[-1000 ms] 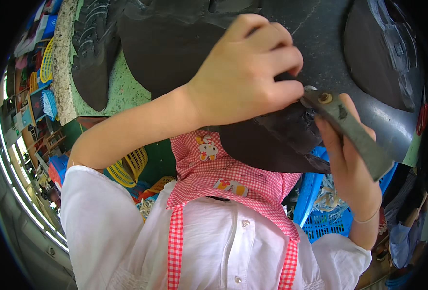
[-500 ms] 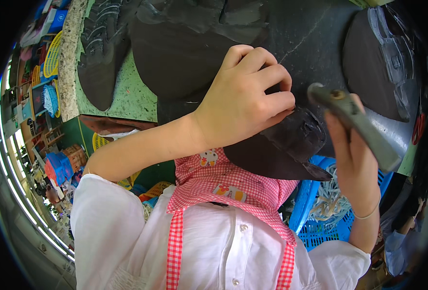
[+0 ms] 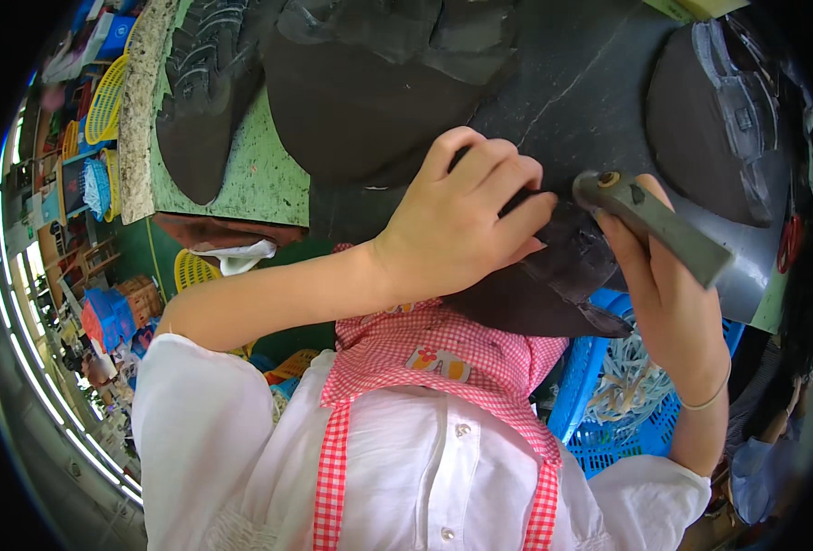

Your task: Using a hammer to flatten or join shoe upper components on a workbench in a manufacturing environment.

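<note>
A dark brown leather-like piece [image 3: 526, 308] with a strap-like part on it hangs over the near edge of the bench. My left hand [image 3: 457, 220] is closed on its upper edge, fingers curled and pinching; the fingertips are partly hidden. In my right hand [image 3: 668, 308] is a hammer [image 3: 659, 220] with a grey metal head, held just right of the left fingers and over the piece. Its handle is mostly hidden by the head and fingers. Whether the hammer touches the piece, I cannot tell.
Several similar dark pieces lie on the bench: a large one [image 3: 360, 119], a narrow one [image 3: 195, 147] and one with straps [image 3: 714, 129]. A blue plastic basket [image 3: 576, 390] holding pale strips stands below the bench edge. Red-handled scissors [image 3: 789, 243] are at far right.
My left hand has come nearer to me, with the edge of the piece. The hammer has shifted slightly left, its head tilting a little differently. The pieces on the bench appear slightly shifted in view.
</note>
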Demonstrator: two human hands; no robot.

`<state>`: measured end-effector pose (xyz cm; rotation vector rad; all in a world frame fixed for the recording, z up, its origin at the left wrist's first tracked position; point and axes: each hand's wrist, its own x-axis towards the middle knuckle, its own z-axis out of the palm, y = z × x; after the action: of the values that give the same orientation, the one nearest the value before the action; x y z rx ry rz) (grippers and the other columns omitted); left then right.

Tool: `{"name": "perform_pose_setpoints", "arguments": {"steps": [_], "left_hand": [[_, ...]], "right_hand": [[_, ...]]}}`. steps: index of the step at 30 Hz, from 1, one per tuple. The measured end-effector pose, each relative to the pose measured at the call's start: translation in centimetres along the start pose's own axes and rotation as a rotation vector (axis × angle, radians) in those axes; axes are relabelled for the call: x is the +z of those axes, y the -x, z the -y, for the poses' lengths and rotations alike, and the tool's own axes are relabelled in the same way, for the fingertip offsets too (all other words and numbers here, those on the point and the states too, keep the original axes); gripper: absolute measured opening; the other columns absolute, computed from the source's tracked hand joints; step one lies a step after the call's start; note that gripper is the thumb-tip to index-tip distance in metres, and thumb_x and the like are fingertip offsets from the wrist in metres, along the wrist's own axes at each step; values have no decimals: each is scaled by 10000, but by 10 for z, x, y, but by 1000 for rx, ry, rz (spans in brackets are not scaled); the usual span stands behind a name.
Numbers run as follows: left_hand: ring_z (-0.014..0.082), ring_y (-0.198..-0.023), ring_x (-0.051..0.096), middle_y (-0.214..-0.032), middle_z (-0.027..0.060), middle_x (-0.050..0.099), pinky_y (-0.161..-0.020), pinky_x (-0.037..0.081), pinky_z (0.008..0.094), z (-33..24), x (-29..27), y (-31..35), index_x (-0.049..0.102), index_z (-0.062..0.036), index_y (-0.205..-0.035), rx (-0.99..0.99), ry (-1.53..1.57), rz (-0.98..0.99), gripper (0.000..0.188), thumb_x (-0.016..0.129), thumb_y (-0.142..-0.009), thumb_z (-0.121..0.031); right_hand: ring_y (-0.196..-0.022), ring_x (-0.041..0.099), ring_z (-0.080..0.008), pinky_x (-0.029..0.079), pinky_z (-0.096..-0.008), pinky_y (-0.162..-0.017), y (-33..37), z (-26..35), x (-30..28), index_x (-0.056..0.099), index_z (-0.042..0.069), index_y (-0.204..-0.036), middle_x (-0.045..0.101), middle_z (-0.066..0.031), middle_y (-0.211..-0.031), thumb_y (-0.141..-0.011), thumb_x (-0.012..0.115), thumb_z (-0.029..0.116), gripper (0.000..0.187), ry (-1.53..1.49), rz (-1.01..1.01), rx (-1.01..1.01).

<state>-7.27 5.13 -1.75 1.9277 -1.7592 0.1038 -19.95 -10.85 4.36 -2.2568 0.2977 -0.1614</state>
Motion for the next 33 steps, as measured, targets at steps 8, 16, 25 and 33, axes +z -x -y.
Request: {"name": "perform_pose_setpoints", "arguments": {"steps": [8,16,25,33], "left_hand": [[307,-1022,481,-1051,67,511,-907,347,443,0,-1,-8,541,-93,-986,-127,124,20,407,734,-629,-124],[118,-751,555,-972,68,603,-685,454,233,48,-56,-10,569,-64,-1019,-418,413,-516,304,567,-743,61],[281,-1023,521,-1032,92,570,-901,410,369,47,-41,-74,565,-74,-1032,-8,255,-172,404,755,-708,-223],[314,-922,509,-951,113,454,-804,450,378,-16,20,-82,449,-65,-994,25,432,13,576,815,-619,-304]], "right_hand": [[-485,384,-99,318,-231,-457,5,-15,-3,569,-9,-948,495,-24,-638,-919,577,103,116,-355,-118,440],[-629,600,-116,471,-258,-618,-8,-124,-129,646,-11,-969,690,-88,-822,-829,677,354,392,300,-635,400],[-664,568,-102,544,-254,-596,-29,-101,-108,517,28,-865,489,2,-783,-791,722,99,229,-367,-348,396],[-735,561,-101,580,-282,-630,22,-48,-46,465,16,-894,487,-19,-807,-806,672,-19,228,-746,-261,500]]}}
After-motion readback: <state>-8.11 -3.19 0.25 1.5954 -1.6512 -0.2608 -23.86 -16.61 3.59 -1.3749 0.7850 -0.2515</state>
